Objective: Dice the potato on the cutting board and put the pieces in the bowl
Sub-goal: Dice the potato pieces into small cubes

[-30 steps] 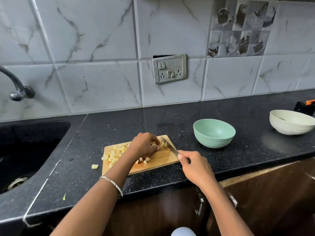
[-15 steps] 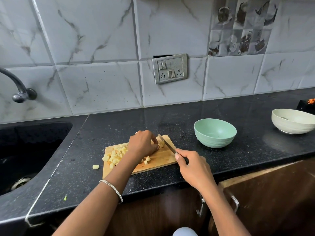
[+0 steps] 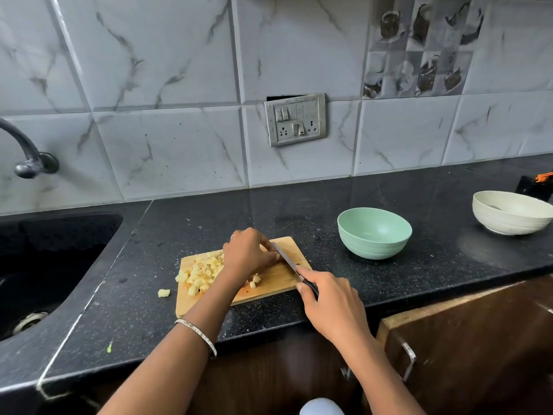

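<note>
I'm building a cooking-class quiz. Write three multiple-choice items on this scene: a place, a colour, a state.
1. The stray potato cube lies: A on a plate; B on the counter, left of the cutting board; C on the floor.
2. The bowl nearest the board is: A green; B red; C black.
3. The right hand: A lies flat; B grips the knife; C lifts a cup.
Answers: 1 B, it sits on the counter beside the board's left edge; 2 A, pale green wall; 3 B, fingers wrap the handle.
</note>
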Tool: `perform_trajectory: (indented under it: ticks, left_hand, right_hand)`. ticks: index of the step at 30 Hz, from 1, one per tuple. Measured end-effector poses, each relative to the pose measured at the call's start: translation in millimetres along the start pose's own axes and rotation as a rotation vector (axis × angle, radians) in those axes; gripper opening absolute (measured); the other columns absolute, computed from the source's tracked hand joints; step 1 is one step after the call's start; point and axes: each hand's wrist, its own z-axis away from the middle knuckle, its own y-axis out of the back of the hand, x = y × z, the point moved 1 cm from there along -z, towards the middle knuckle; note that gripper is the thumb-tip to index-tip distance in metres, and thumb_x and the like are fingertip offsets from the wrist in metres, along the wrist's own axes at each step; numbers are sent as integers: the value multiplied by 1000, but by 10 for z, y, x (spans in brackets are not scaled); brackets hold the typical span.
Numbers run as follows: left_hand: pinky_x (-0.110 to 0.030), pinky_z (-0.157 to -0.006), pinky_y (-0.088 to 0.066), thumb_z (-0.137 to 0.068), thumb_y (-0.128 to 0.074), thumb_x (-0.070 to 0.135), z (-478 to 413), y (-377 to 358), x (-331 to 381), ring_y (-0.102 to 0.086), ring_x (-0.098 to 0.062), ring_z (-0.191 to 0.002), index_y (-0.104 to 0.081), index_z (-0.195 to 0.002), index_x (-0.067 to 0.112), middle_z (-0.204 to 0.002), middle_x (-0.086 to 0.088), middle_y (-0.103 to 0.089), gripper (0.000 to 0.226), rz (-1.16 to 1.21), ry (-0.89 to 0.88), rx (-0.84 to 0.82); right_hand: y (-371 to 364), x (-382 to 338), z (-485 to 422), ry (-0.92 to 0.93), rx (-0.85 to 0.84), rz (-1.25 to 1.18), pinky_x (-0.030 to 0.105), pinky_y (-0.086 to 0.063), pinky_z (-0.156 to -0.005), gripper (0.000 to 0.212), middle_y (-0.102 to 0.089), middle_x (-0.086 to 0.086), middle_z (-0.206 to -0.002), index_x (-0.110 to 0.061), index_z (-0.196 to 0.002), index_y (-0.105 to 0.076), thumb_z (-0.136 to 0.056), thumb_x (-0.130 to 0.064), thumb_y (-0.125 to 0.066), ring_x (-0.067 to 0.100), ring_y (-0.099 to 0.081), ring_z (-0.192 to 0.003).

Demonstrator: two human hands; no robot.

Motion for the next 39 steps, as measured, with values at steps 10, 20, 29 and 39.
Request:
perform_trajectory:
  ticks: [10,20,29,39]
  left_hand:
    - [-47,-88,-51,-77,-76,38,62,-16,36,-59,-28,-109,-71,-71,36,-103,3,-72,8,0,50,17]
    - [-47,-94,-48,-75,-79,45,51,-4,51,-55,-27,-115,-76,-87,32,-109,1,-70,18,-48,30,12]
    - [-45,-92,-48,-71,-83,45,51,-36,50,-53,-26,-118,-76,-81,34,-112,3,-71,16,2,63,41]
    - [-48,-94,-47,-68,-84,48,38,-9,-13,-61,-26,-107,-74,-85,38,-115,4,-70,22,3,83,19]
  right_hand:
    - [14,120,-93,-22,-6,-381,25,-50,-75,32,-72,-12,-73,-41,-131,-64,-100,-39,-56,0,-68,-68]
    - [-7,170,-101,-48,-5,-405,33,-54,-77,35,-71,-5,-62,-40,-136,-59,-103,-43,-50,-1,-60,-58]
    - [-79,128,-41,-63,-27,-262,33,-50,-93,38,-73,0,-96,-40,-139,-56,-103,-46,-44,6,-68,-81]
    - [38,85,-38,-15,22,-292,19,-44,-68,38,-70,-9,-67,-39,-140,-56,-105,-44,-44,-8,-63,-69]
